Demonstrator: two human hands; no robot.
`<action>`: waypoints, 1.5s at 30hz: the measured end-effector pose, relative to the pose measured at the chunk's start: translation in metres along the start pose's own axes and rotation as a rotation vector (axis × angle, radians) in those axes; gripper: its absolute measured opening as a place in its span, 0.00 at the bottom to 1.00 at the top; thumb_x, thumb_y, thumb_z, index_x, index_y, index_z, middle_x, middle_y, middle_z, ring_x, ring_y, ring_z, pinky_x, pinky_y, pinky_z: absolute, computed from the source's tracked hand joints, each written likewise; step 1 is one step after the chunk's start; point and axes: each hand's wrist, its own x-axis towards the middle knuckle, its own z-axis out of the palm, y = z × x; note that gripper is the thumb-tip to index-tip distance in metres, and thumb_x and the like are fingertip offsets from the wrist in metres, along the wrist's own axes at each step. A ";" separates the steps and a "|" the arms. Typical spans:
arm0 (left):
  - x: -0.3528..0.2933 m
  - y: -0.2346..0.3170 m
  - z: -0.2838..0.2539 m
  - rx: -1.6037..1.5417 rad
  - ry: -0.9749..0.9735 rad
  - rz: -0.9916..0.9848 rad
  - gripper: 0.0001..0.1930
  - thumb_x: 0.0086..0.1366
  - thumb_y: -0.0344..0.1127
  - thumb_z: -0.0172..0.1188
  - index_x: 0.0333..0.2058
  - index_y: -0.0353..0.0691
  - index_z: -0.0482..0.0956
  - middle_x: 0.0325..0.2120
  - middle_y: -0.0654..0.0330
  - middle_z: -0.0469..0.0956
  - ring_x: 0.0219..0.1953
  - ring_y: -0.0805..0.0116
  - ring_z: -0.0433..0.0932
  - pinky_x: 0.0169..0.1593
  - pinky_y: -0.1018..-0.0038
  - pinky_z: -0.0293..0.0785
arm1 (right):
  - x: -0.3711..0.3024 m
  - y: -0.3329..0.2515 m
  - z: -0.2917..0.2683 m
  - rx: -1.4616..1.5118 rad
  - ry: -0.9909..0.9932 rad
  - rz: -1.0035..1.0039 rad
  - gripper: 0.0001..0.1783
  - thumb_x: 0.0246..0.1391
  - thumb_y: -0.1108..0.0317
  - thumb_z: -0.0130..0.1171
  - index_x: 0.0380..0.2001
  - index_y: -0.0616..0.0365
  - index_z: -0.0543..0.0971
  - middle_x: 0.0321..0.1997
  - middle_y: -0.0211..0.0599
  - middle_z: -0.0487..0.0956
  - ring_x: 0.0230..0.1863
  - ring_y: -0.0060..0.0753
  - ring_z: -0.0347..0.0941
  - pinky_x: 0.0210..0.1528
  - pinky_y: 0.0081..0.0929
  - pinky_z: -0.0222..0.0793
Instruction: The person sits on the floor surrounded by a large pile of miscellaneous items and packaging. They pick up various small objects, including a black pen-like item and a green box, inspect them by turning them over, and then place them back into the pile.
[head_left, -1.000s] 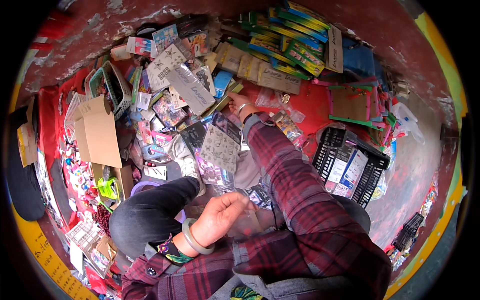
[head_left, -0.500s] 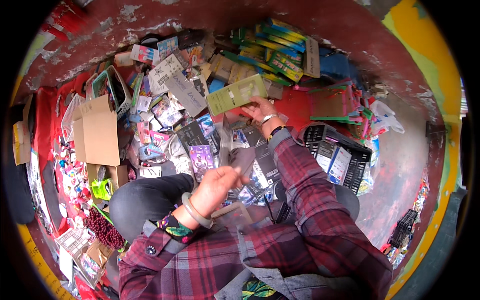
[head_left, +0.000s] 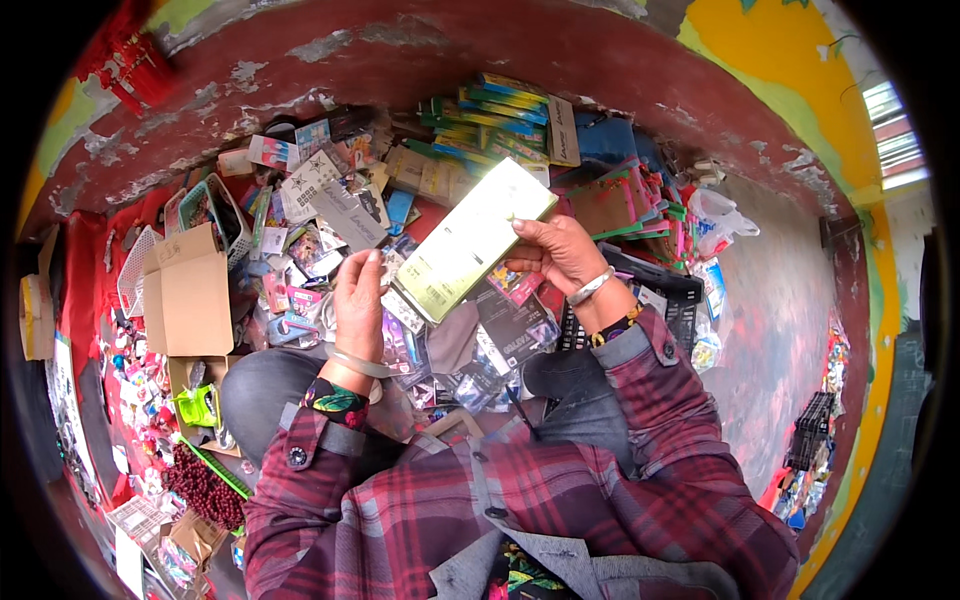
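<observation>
My right hand (head_left: 560, 255) grips the right edge of a long, flat, pale green box (head_left: 470, 245), thumb on the upper face. The box is tilted, with its far end catching bright light and small print on its near end. Close to the box's lower left corner is my left hand (head_left: 358, 300), its fingers reaching upward and holding nothing that I can see. Below the box lie a dark card package (head_left: 515, 325) and a purple package (head_left: 400, 345), between my knees.
A heap of packets spreads to the left, with an open cardboard box (head_left: 190, 290) and a green basket (head_left: 205, 210). Yellow-green boxes (head_left: 490, 110) are stacked by the wall. A black crate (head_left: 665, 285) and pink-and-green framed boards (head_left: 615, 200) lie to the right.
The green box has come nearer to me and turned so that its other, printed face shows. My left hand has moved up and left toward its near end.
</observation>
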 end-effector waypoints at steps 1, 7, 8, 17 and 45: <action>-0.004 0.007 0.004 -0.003 -0.084 -0.081 0.16 0.64 0.46 0.50 0.43 0.42 0.72 0.36 0.67 0.74 0.37 0.79 0.69 0.38 0.80 0.63 | -0.003 0.000 0.001 -0.056 -0.031 -0.045 0.20 0.48 0.67 0.61 0.45 0.61 0.73 0.41 0.38 0.77 0.37 0.31 0.77 0.36 0.25 0.76; -0.008 0.008 0.010 -0.162 -0.497 -0.290 0.17 0.60 0.37 0.58 0.45 0.35 0.70 0.36 0.63 0.75 0.37 0.75 0.75 0.41 0.78 0.71 | -0.018 -0.019 0.021 -0.194 -0.168 -0.250 0.21 0.47 0.71 0.61 0.46 0.63 0.72 0.44 0.37 0.76 0.42 0.28 0.73 0.42 0.27 0.72; -0.008 0.009 0.011 -0.143 -0.509 -0.306 0.17 0.60 0.36 0.58 0.46 0.35 0.70 0.36 0.62 0.75 0.36 0.75 0.75 0.40 0.78 0.71 | -0.018 -0.021 0.020 -0.189 -0.166 -0.245 0.22 0.47 0.72 0.61 0.47 0.63 0.71 0.44 0.36 0.76 0.43 0.29 0.73 0.43 0.27 0.71; -0.007 -0.003 0.011 -0.099 -0.423 -0.137 0.15 0.54 0.24 0.61 0.42 0.34 0.73 0.34 0.62 0.76 0.35 0.74 0.75 0.40 0.80 0.72 | -0.010 -0.022 0.010 -0.098 -0.211 -0.207 0.28 0.46 0.73 0.61 0.52 0.59 0.66 0.49 0.38 0.72 0.48 0.33 0.71 0.49 0.34 0.69; -0.004 0.000 0.006 0.282 0.011 0.685 0.36 0.48 0.12 0.48 0.59 0.35 0.56 0.59 0.51 0.56 0.61 0.57 0.57 0.61 0.69 0.55 | -0.006 -0.027 -0.007 0.032 -0.409 -0.098 0.38 0.38 0.78 0.55 0.58 0.62 0.58 0.49 0.35 0.70 0.48 0.28 0.70 0.46 0.24 0.70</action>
